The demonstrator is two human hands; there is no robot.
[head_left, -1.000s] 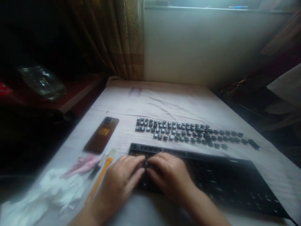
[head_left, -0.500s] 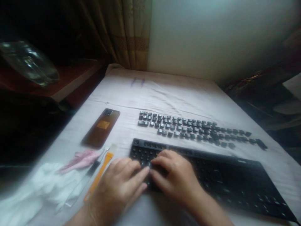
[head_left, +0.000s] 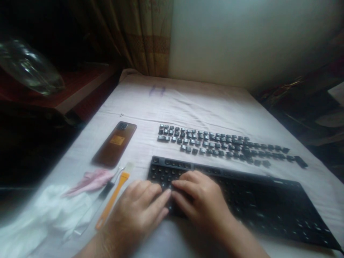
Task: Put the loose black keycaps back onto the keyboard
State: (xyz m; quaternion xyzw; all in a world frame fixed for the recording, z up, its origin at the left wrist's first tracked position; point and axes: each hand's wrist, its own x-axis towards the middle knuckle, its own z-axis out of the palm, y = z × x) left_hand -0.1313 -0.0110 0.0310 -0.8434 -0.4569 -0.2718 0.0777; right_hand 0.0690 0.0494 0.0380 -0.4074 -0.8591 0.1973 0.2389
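A black keyboard frame (head_left: 255, 204) with its keycaps removed lies on a white cloth. My left hand (head_left: 137, 211) and my right hand (head_left: 200, 202) rest side by side on its left part, fingertips meeting and pressing down near one spot. The fingers of both hands are curled and close together; whether a small part lies under them is hidden. Several loose black keycaps (head_left: 223, 147) are laid out in rows on the cloth just behind the keyboard frame.
A brown phone (head_left: 115, 143) lies face down to the left. Near it are an orange pry tool (head_left: 113, 199), a dark thin tool (head_left: 107, 188), a pink cloth (head_left: 90, 181) and white tissue (head_left: 48, 211). A curtain (head_left: 150, 36) hangs behind.
The view has tilted down slightly, so everything sits lower or nearer. Both hands slid a little toward me along the keyboard's left part, still pressed together.
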